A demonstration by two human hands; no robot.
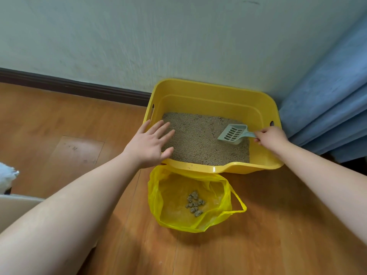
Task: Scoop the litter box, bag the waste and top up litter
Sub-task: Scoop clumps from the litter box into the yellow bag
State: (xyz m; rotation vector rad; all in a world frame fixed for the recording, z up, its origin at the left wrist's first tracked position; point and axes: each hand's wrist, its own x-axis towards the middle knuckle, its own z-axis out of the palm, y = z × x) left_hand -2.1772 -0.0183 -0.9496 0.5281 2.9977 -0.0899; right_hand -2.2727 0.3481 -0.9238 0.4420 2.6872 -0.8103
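On the wooden floor, against the pale wall beside a blue curtain, stood the litter box. A yellow bag lay open at its near edge. The left hand hovered with fingers spread; the right hand pinched the scoop.
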